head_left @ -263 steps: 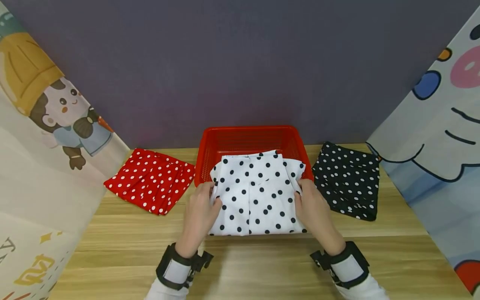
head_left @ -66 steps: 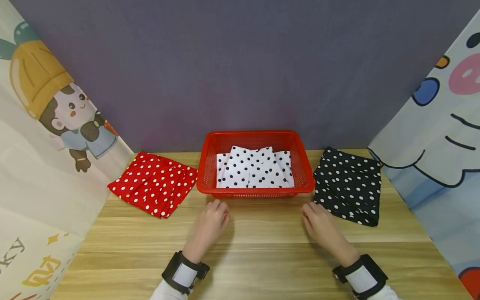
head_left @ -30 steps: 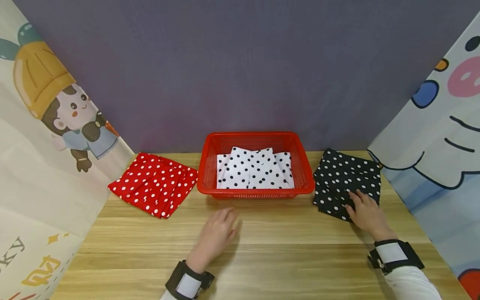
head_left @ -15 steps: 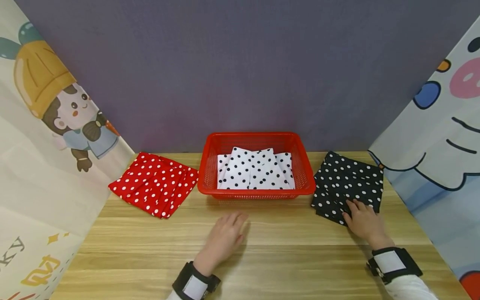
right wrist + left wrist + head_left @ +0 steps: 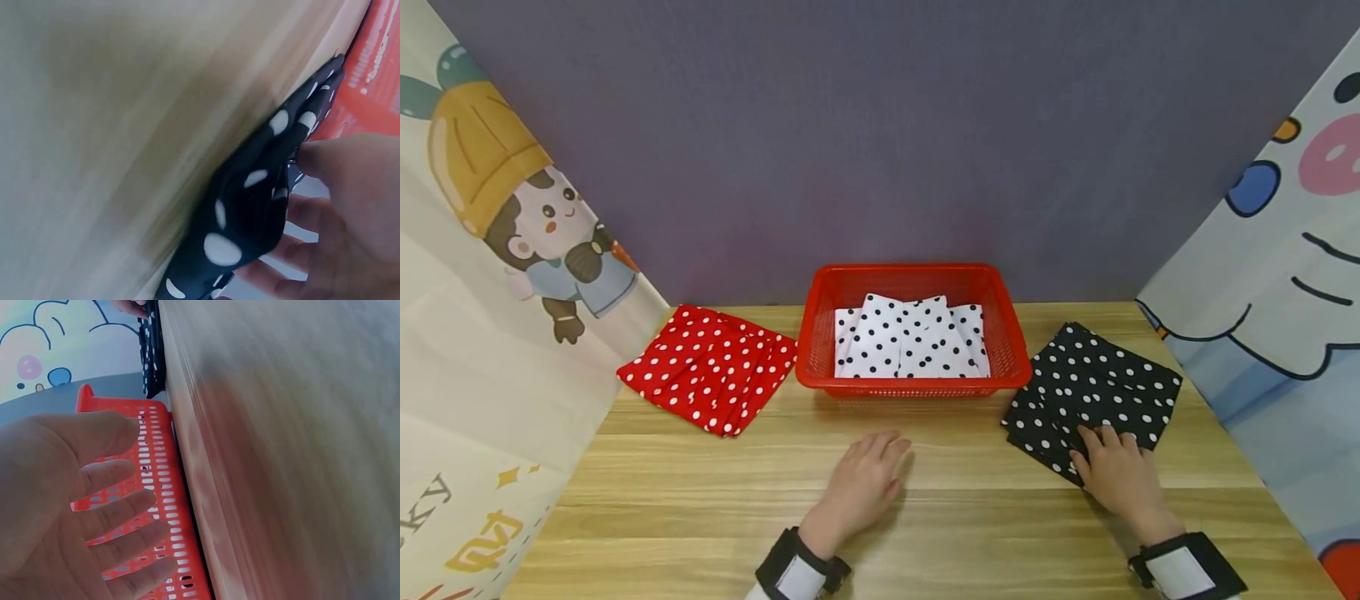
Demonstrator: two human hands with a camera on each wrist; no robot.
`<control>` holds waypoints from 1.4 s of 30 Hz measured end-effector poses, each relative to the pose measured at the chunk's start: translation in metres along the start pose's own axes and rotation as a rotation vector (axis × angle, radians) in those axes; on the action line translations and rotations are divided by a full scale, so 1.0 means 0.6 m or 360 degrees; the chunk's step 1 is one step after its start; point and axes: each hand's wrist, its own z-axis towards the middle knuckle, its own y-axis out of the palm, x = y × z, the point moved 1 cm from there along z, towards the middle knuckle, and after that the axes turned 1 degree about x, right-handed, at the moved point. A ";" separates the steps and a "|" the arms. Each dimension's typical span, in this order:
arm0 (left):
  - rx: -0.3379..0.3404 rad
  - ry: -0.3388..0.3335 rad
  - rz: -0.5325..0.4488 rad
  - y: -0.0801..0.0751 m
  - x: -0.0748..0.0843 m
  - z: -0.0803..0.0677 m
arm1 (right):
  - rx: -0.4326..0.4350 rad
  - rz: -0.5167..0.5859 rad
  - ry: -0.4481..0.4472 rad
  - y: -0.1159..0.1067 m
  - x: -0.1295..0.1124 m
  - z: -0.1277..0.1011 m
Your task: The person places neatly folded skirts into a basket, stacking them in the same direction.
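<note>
A folded black cloth with white dots [image 5: 1097, 387] lies on the wooden table [image 5: 700, 517], right of the red basket [image 5: 910, 385]. My right hand [image 5: 1112, 467] is at its near corner; in the right wrist view the thumb and fingers [image 5: 312, 159] pinch the black cloth's [image 5: 250, 219] edge. My left hand [image 5: 865, 479] holds nothing, its fingers [image 5: 106, 481] spread just before the basket [image 5: 162, 487]. Inside the basket lies a folded white cloth with black dots [image 5: 910, 337].
A folded red cloth with white dots [image 5: 711, 367] lies at the table's left. A dark wall stands behind the basket, and cartoon-printed curtains [image 5: 490, 275] close in both sides.
The right hand went from the table onto the black cloth and drew it nearer and leftward, turning it. The left hand drifted right along the table. Earlier, both hands set the white cloth in the basket.
</note>
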 end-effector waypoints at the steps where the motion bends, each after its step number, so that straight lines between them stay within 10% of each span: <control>1: 0.0000 0.0005 0.0002 0.000 0.001 0.001 | 0.0010 -0.0005 -0.0016 -0.002 -0.004 -0.002; 14: -0.0051 0.0049 -0.0010 0.001 0.022 0.013 | 0.0121 -0.0050 -0.0131 -0.016 -0.050 -0.039; 32: -0.0024 0.0278 0.0006 0.021 0.079 0.054 | -0.0135 0.0075 -0.0095 -0.029 -0.114 -0.062; 42: -0.0228 0.0340 0.0113 0.038 0.117 0.072 | -0.0094 0.0166 -0.0146 -0.027 -0.144 -0.067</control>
